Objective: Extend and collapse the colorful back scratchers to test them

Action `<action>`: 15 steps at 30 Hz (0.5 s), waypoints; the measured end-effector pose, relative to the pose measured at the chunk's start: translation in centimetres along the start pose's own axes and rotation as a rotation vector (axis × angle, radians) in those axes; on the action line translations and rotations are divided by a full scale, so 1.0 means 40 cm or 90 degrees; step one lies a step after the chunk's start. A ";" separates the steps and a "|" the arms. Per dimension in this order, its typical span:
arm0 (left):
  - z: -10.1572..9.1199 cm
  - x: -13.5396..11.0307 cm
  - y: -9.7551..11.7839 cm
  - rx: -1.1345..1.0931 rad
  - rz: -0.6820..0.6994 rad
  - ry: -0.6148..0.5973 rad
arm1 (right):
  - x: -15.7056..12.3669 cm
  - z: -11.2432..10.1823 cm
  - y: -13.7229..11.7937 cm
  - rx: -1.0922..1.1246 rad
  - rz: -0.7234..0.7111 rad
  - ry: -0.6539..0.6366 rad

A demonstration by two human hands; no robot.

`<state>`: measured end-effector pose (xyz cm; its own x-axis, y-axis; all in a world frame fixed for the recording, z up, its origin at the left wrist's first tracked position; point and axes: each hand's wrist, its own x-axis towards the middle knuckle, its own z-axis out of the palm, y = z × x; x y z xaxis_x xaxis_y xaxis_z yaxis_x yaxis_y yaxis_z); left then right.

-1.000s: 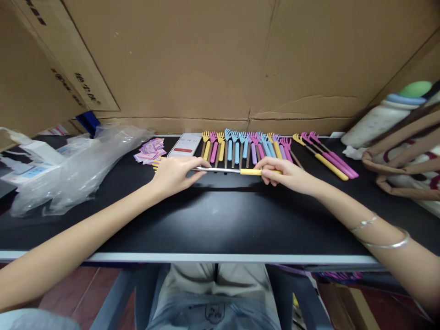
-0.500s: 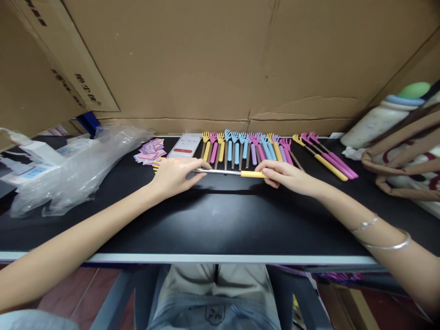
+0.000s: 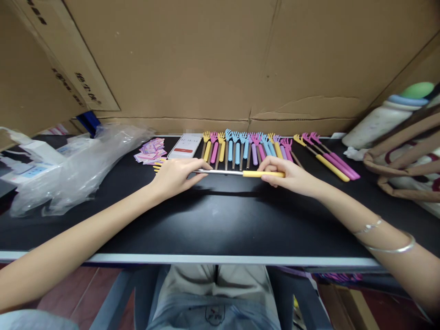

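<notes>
Between my two hands a yellow back scratcher (image 3: 252, 174) is held level, crosswise above the black table. My left hand (image 3: 177, 176) is closed around its metal rod near the head, and the yellow claw tips stick out past the knuckles on the left. The fingers of my right hand (image 3: 283, 172) pinch the yellow handle, whose end rests against the palm. Behind the hands lies a row of back scratchers (image 3: 237, 149) in yellow, pink, blue and purple, claws toward the back. To the right, a yellow one and two magenta ones (image 3: 338, 162) lie slanted with long handles.
A phone (image 3: 185, 145) and a pile of pink-purple cards (image 3: 151, 151) lie left of the row. Crumpled clear plastic bags (image 3: 79, 169) cover a power strip (image 3: 32, 169) farther left. On the right are a white bottle (image 3: 381, 121) and a brown-handled bag (image 3: 405, 160). Cardboard (image 3: 220, 59) stands behind.
My right hand has shifted its grip on the handle; more of the yellow handle now shows, up to its end. The left hand stays nearly where it was.
</notes>
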<state>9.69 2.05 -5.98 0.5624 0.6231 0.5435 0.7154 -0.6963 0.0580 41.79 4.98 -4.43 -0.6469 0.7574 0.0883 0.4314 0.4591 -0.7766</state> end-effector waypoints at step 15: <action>0.005 -0.002 -0.006 -0.007 0.008 0.016 | -0.002 0.008 -0.003 0.024 0.016 -0.070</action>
<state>9.57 2.25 -6.21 0.5605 0.6049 0.5657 0.7037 -0.7080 0.0599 41.59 4.74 -4.56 -0.7024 0.7118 0.0009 0.4254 0.4208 -0.8013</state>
